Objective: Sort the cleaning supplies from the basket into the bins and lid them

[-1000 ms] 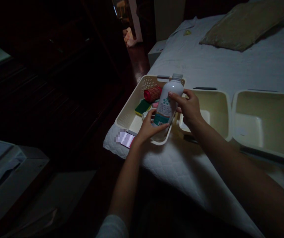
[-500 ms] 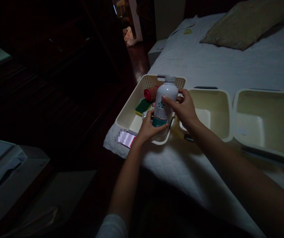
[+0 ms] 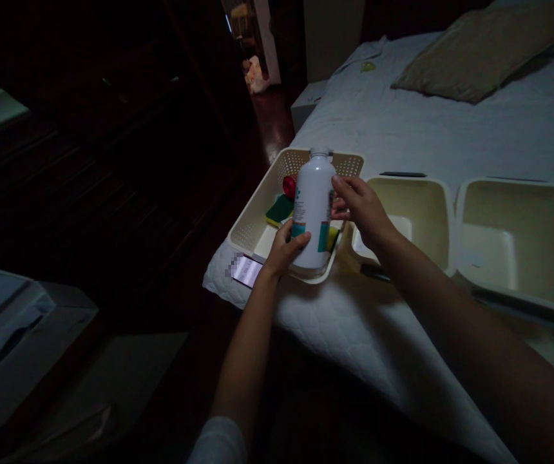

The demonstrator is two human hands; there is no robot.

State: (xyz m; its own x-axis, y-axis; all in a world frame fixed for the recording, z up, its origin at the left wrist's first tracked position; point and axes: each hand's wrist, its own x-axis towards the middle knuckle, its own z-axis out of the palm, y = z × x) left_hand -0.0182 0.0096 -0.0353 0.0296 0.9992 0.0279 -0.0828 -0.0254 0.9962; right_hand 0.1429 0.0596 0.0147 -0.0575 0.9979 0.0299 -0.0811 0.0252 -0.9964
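A white plastic bottle with teal label patches stands upright over a cream plastic basket, and its base is at or just above the basket's near rim. My left hand wraps its lower part. The fingers of my right hand press on its upper right side. Inside the basket lie a green and yellow sponge and a red roller-like item, mostly hidden behind the bottle. A yellow item shows beyond the bottle.
The basket sits at the edge of a quilted white mattress. A phone with a lit screen lies beside it. Two cream plastic bins stand to the right. A pillow lies further back on the bed.
The bottle has swung from leaning right to upright and has turned, so its printed side faces away. It now hides more of the red item.
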